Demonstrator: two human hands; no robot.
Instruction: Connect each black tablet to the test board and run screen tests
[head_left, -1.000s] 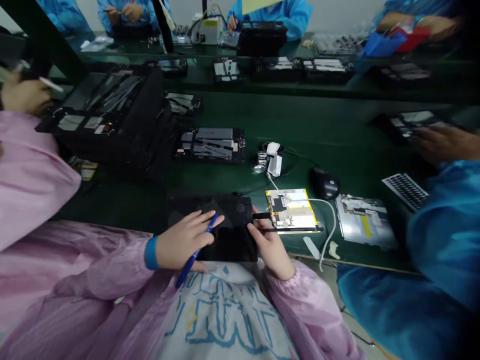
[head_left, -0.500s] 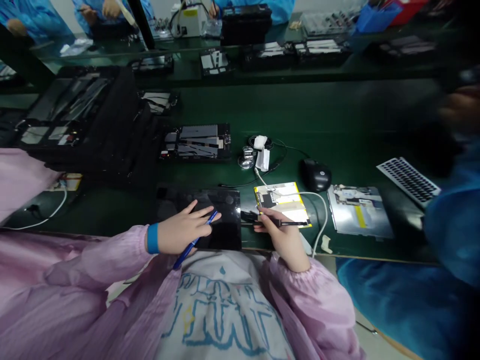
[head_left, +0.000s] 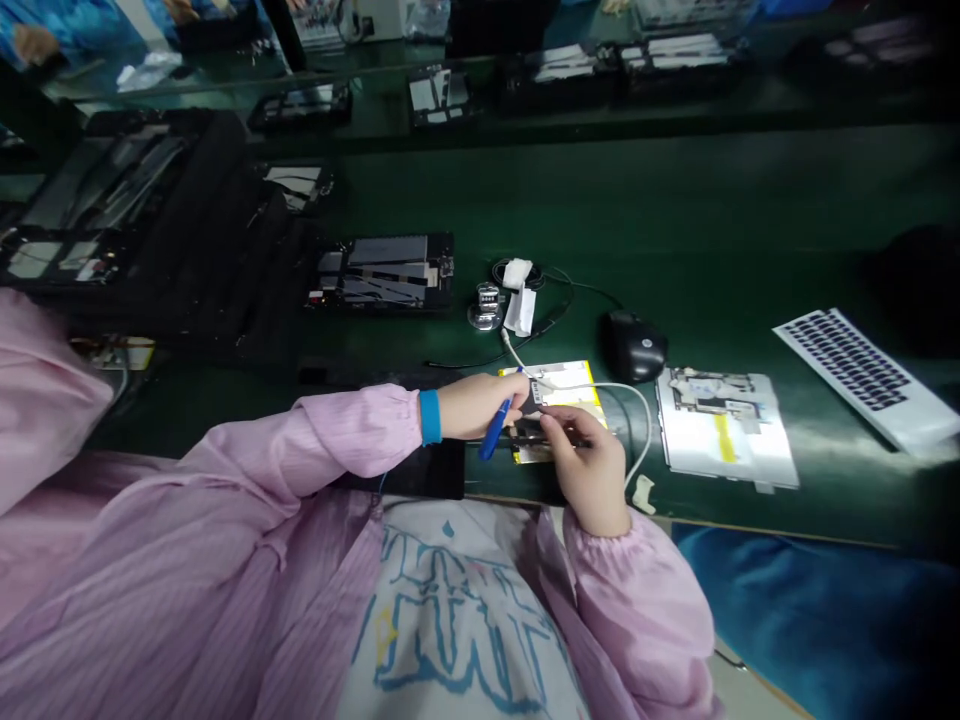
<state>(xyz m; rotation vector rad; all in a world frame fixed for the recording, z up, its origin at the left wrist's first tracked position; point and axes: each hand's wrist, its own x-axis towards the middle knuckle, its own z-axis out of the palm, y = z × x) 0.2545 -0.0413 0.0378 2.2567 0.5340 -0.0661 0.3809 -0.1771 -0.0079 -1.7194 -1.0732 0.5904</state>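
My left hand (head_left: 480, 405) is closed with a blue pen (head_left: 493, 432) held in its fingers, at the left side of a white flat battery pack (head_left: 570, 374) with yellow edges. My right hand (head_left: 594, 468) reaches over the same pack from the right, thumb and fingers pinched together near its dark connector end. What they grip is too small and partly hidden to name; something dark and thin shows under the fingers. Below my left forearm lies a black glossy screen panel (head_left: 442, 472), mostly covered by the sleeve.
A white cable (head_left: 646, 420) loops past the pack. Farther right are a black mouse (head_left: 634, 346), a metal plate (head_left: 724, 435) with parts and a white keyboard (head_left: 862, 370). An opened tablet (head_left: 382, 272) lies behind, with stacked tablets (head_left: 127, 200) at left.
My left hand has moved right from the screen panel to the battery pack, keeping the blue pen. My right hand has shifted slightly and now pinches close to it. The camera view tilted down.
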